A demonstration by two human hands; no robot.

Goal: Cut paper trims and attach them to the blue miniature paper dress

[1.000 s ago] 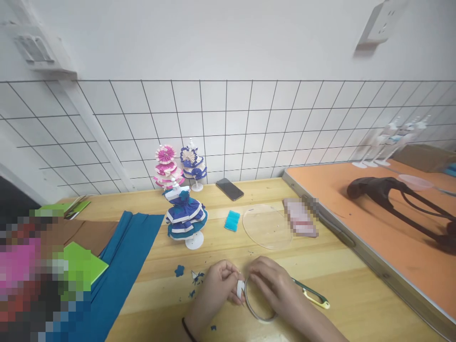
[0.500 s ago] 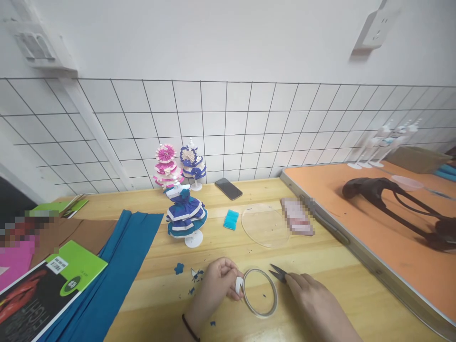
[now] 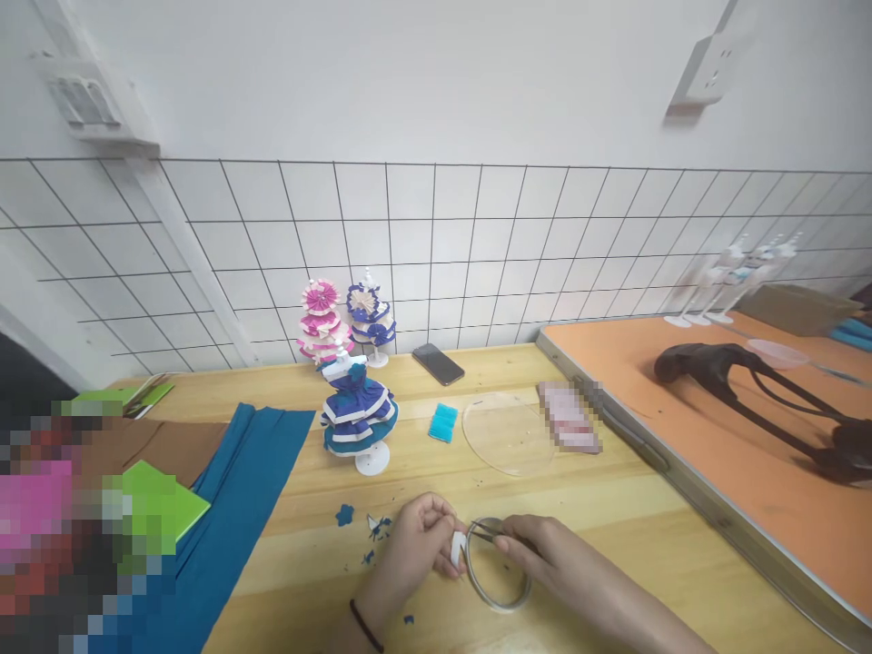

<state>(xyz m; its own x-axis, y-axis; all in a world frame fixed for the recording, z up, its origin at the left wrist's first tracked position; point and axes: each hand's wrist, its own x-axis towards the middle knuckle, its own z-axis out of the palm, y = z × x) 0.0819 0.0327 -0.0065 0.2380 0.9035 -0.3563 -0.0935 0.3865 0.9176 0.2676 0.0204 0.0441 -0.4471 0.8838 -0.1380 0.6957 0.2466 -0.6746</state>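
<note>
We note left grip (image 3: 423, 543) pinched on white strip (image 3: 459, 549), right grip (image 3: 541, 548) closed round scissors (image 3: 485, 530). Strip lies left of right grip, just beside the scissors' tips, long axis running roughly away from us; left grip nearer.

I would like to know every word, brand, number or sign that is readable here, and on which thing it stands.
No text can be read.
Green-cornered printed sheet, lower left: mostly pixelated, unreadable.
Flat pinkish item: pixelated, unreadable.
Smartphone: dark screen, nothing legible.
Wall socket: only small dark slots, no legible marking.
</note>
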